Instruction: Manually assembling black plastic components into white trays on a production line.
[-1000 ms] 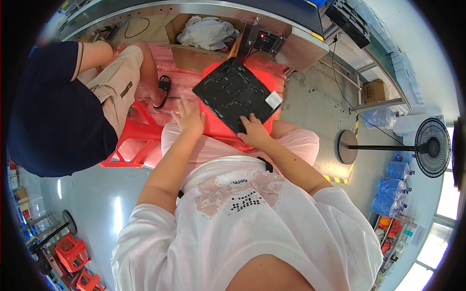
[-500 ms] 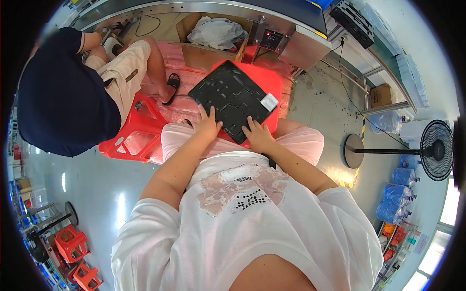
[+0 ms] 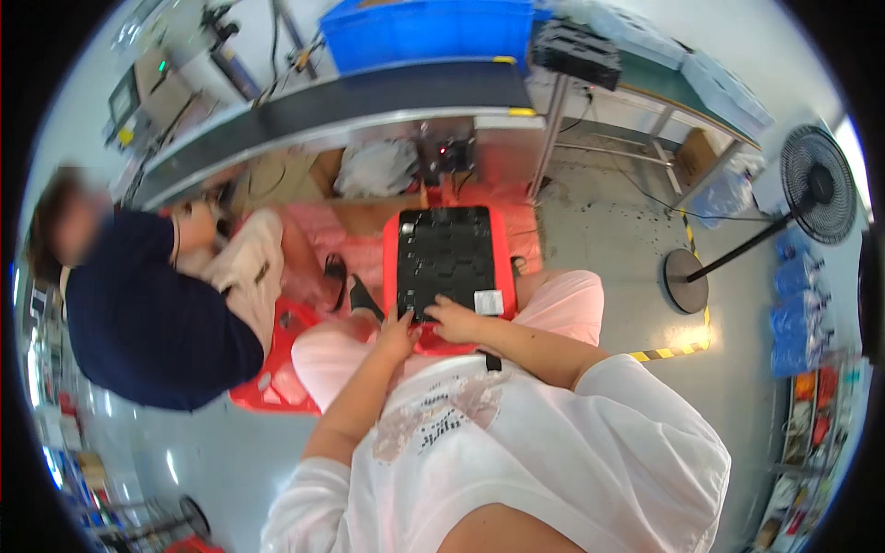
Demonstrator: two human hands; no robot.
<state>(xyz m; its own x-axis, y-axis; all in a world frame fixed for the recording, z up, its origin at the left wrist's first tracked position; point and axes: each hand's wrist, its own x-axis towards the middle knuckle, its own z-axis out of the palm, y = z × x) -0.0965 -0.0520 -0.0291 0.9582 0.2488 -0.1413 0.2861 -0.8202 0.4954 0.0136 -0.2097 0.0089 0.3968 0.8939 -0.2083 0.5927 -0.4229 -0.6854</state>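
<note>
A flat black slotted panel (image 3: 445, 254) with a white label (image 3: 489, 302) at its near right corner lies on a red plastic stool (image 3: 502, 253) in front of me. My left hand (image 3: 396, 338) is at the panel's near left corner, fingers stretched out and touching its edge. Along the near edge rests my right hand (image 3: 454, 320), its fingers apart and lying on the black surface. Neither hand appears to wrap round the panel; the undersides of the fingers are hidden.
At left a person in a dark shirt (image 3: 166, 313) sits close by on a red stool (image 3: 277, 382). A conveyor (image 3: 369, 97) runs across ahead, with a blue crate (image 3: 429, 37) behind it. To the right stands a fan (image 3: 816, 189); its round base (image 3: 686, 281) is on the floor.
The panel has turned from a diagonal position to lie square with the stool. My hands have come closer together at its near edge. The view has tilted up, showing more of the conveyor.
</note>
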